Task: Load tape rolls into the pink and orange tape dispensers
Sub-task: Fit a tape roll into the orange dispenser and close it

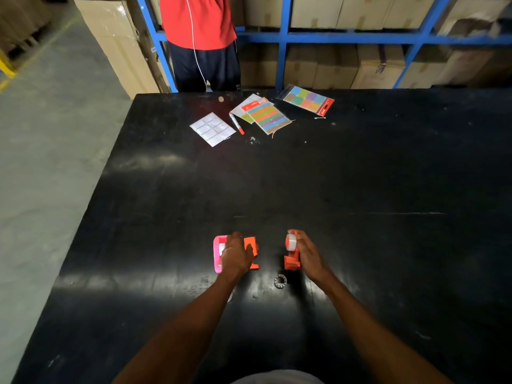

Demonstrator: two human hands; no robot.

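A pink tape dispenser [217, 254] lies flat on the black table [360, 189], a pale tape roll showing inside it. An orange dispenser piece [251, 243] sits right beside it. My left hand [235, 254] rests over both, its fingers closed on the orange piece. To the right stands a second orange dispenser [291, 260] with a clear tape roll [291, 243] at its top. My right hand [309, 253] grips this dispenser from the right side, fingertips touching the roll. A small dark ring [280, 280] lies on the table between my wrists.
At the far side lie a white label sheet [212, 129], a red-capped marker [237, 123] and two packs of coloured sticky notes [268, 116] [307, 98]. A person in a red shirt [198, 20] stands behind the table. Blue shelving with cardboard boxes [346, 37] fills the background.
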